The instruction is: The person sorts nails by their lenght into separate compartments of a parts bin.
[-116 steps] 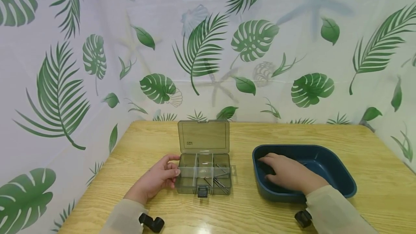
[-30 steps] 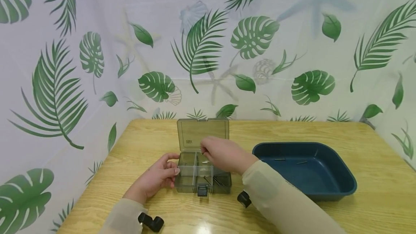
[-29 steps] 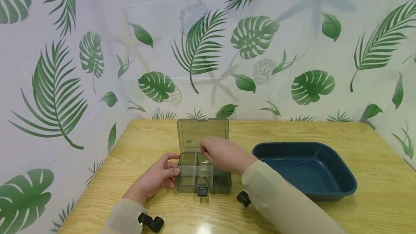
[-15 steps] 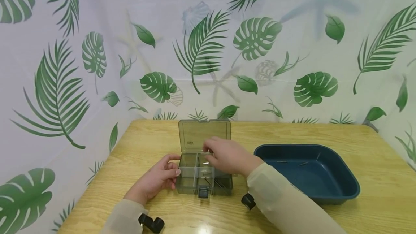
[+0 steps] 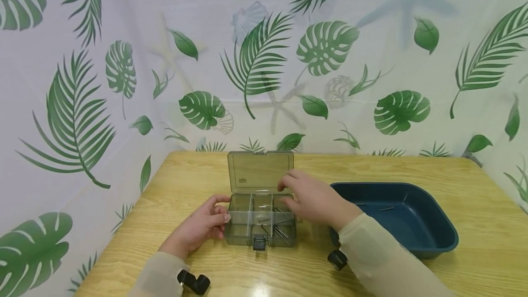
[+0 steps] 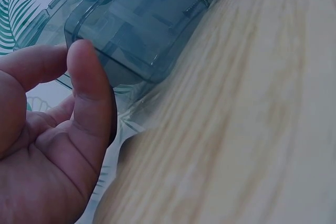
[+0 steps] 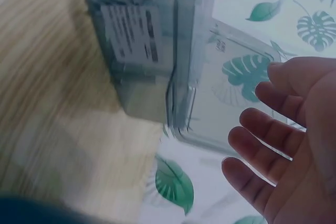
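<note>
A grey see-through plastic organizer box (image 5: 239, 235) with dividers stands on the table, its lid (image 5: 261, 173) raised at the back. Several thin metal rods (image 5: 281, 232), like nails or screws, lie in its right and middle compartments. My left hand (image 5: 202, 223) holds the box's left side by thumb and index finger; the thumb (image 6: 86, 72) sits against its corner in the left wrist view. Over the box's right back corner hovers my right hand (image 5: 315, 198), fingers loosely bent. The right wrist view shows its fingers (image 7: 265, 129) spread, holding nothing, apart from the box.
A dark blue plastic basin (image 5: 443, 239) stands on the right, partly behind my right forearm. On its floor lie a metal rod (image 5: 386, 209) and another, partly hidden. The wooden table (image 5: 305, 269) ends at a leaf-printed cloth (image 5: 350, 118).
From the basin my right hand went over the box's back middle compartment with fingers pinched. Its fingers then opened and it moved right. My left hand stayed at the box.
</note>
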### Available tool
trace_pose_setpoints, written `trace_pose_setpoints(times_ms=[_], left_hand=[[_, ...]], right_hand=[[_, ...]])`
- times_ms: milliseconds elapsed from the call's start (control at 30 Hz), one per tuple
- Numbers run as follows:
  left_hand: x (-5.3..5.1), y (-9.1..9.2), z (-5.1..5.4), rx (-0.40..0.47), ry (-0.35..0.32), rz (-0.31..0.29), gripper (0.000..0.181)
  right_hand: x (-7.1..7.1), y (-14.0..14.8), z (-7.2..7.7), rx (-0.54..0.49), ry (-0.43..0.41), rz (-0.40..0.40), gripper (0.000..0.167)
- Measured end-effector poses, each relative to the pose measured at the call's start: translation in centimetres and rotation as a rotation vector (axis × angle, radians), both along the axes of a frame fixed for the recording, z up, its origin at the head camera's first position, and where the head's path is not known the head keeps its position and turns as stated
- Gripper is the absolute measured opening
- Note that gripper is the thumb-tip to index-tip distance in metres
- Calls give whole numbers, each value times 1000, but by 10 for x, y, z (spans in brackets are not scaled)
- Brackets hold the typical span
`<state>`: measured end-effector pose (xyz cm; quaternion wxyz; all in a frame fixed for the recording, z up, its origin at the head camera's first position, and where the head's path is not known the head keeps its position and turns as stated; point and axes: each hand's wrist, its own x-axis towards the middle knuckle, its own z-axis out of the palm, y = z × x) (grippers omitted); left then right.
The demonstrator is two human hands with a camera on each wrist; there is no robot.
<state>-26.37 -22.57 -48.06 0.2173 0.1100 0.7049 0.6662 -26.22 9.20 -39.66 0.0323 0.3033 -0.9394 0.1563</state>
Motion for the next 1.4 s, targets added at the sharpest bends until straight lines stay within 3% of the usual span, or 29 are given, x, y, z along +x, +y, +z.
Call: trace_pose_setpoints(times_ms=[167,500,767,1000,1200,1400], left_hand=[[-1,-1,-1,-4,-6,12,54],[-2,0,-1,-6,1,21,54],[-1,1,-1,-8,5,10,55],[-2,-1,-2,-8,7,8,55],[-2,-1,-4,-5,-5,13,55],[-1,0,-2,2,-4,10,55]], right_hand=[[7,22,1,-17,41,-14,20],[13,77,0,-10,23,-63,18],[16,128,-12,29,-47,-137,28],[12,167,-26,52,-170,-162,44],[8,184,-38,76,-240,-156,50],[1,188,-46,96,-219,-136,41]])
